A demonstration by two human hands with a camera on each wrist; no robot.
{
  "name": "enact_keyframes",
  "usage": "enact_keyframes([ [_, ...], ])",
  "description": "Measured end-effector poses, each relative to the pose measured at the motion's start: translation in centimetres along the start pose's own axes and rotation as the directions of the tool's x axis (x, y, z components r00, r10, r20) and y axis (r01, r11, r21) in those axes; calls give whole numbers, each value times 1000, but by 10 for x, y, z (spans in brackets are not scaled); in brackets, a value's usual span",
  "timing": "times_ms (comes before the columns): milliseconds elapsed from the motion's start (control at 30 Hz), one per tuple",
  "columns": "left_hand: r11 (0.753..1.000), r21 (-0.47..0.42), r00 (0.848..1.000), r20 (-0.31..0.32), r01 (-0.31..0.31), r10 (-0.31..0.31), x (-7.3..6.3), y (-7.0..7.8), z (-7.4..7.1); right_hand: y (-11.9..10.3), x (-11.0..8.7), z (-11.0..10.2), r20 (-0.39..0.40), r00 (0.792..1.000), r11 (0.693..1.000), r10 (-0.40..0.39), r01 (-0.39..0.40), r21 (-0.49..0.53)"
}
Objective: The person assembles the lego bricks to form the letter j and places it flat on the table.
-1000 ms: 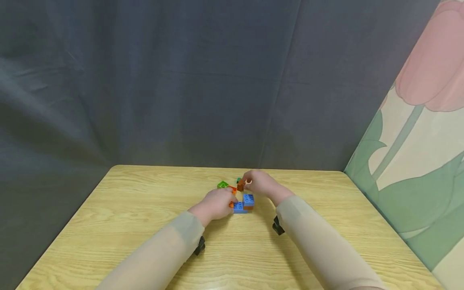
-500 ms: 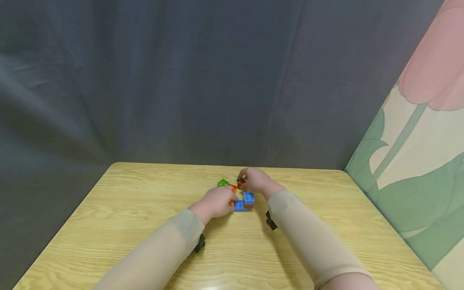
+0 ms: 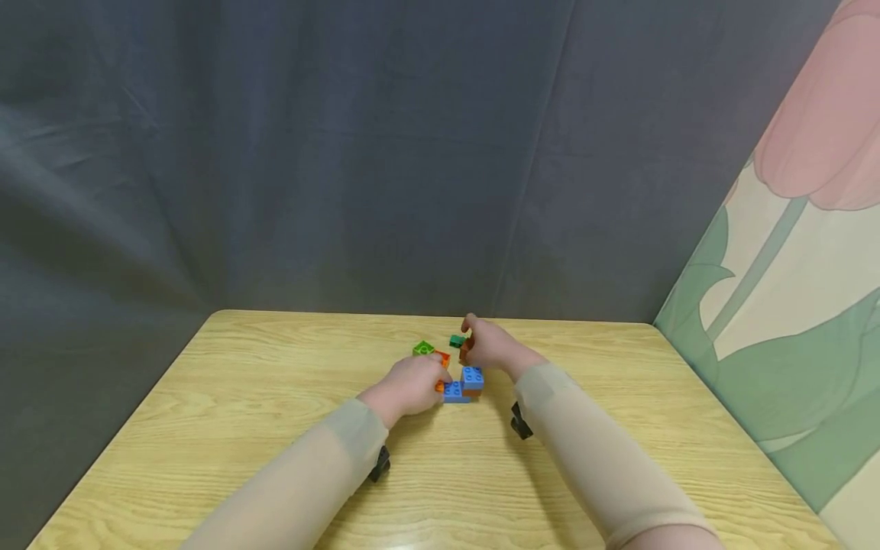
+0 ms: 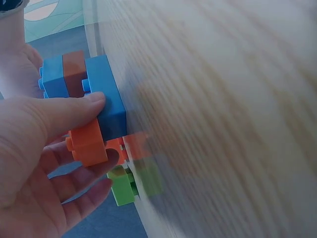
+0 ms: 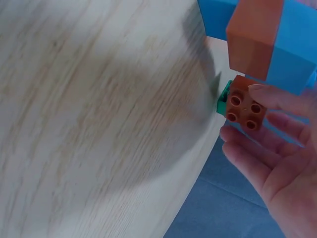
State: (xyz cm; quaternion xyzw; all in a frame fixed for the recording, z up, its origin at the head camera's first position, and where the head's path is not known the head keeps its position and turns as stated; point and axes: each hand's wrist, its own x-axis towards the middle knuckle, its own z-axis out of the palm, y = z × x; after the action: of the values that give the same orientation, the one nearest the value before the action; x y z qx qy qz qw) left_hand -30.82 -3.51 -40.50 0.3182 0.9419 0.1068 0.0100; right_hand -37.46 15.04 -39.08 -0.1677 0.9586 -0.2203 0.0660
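Near the table's far side, my left hand [image 3: 410, 384] grips a toy-brick assembly, thumb on its long blue brick [image 4: 114, 116] and fingers around the orange brick [image 4: 88, 144] joined to it. A brown brick [image 4: 74, 74] and a smaller blue brick [image 4: 53, 75] are stacked at the assembly's other end. Just beyond, my right hand [image 3: 491, 345] pinches a separate brown brick [image 5: 246, 105] between thumb and fingers. Its studs face the right wrist camera. The right hand's far fingers stick out loosely. Part of the orange brick is hidden by my left hand in the head view.
A dark green brick [image 3: 457, 341] lies behind the held brown one. Beyond my left hand are a light green brick [image 3: 422, 348] and an orange-red brick [image 3: 443, 357]. A dark curtain [image 3: 385, 168] hangs behind the wooden table [image 3: 275, 397]; a flower-patterned panel [image 3: 777, 305] stands at right.
My right hand first moved left over the separate brown brick, then back right slightly with it, exposing the dark green brick. My left hand has stayed on the assembly.
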Motion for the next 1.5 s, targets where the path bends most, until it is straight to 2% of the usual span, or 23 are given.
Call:
enact_keyframes([
  [100, 1000, 4, 1000, 0, 5, -5, 0, 0, 0, 0, -2, -2, -19, 1000, 999, 3, -3, 32],
  [367, 1000, 13, 1000, -10, 2, -2, 1, 1, 1, 0, -6, -7, -44, 999, 1000, -25, 25, 10],
  [467, 1000, 12, 1000, -5, 8, -8, 1, 1, 2, -2, -9, -10, -57, 997, 998, -58, 59, 7],
  [667, 1000, 3, 1000, 2, 17, -17, 1, 1, 2, -3, -20, -15, -91, 988, 988, -126, 133, 75],
  [933, 1000, 1, 1000, -9, 9, -9, 0, 0, 2, -2, -35, -22, -135, 986, 986, -101, 118, 120],
  [1067, 1000, 7, 1000, -9, 7, -7, 0, 0, 2, 1, -42, -24, -133, 984, 980, -120, 138, 143],
  [1267, 1000, -7, 1000, 8, 28, -28, 1, 0, 3, 7, -53, -26, -104, 973, 952, -206, 223, 210],
  [1500, 1000, 1, 1000, 4, 19, -19, 1, 1, 3, 8, -63, -29, -32, 978, 935, -207, 207, 289],
])
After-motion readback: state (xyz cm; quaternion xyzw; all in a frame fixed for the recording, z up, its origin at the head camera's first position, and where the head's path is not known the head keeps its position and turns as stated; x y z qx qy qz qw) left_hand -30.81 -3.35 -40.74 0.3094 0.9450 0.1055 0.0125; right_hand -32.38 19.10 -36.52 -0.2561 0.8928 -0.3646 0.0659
